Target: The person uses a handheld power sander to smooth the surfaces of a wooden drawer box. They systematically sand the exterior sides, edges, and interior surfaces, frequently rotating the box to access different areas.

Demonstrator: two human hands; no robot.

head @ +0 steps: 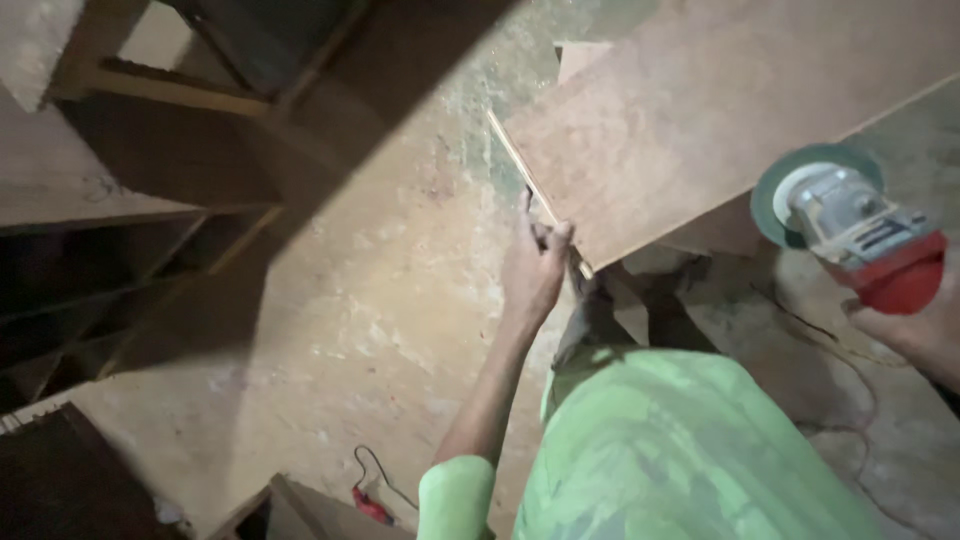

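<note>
Head view. My left hand (533, 268) pinches the near corner edge of the brown board (700, 120); the fingers are curled shut around that edge, thumb on the far side. The board runs from my hand up and right out of frame, tilted. Its left edge shows a pale thin strip, free in the air, with nothing touching it. A second, smaller board piece (580, 55) peeks out behind its top edge.

My right hand (915, 335) sits at the right frame edge, wrapped closed on the red body of the angle grinder (860, 235). The grinder's green guard and disc sit just under the board's lower edge; I cannot tell whether they touch. Blur there.

Open room: wide bare patch of floor (380, 300) to the left of my hand, clear down to the bottom of the frame. Tight on the right, between grinder and board.

Counts: two hands, one grinder, two board pieces, one small red tool (368, 505) with a dark cord lying on the floor near the bottom, and one wooden shelf frame (120, 300) on the left, well apart from the board.

Surface: dusty, patchy concrete floor, with a thin cable (830, 350) trailing across it under the grinder. Dim room, deep shadow over the left half. My green shirt (680, 450) fills the bottom centre.
</note>
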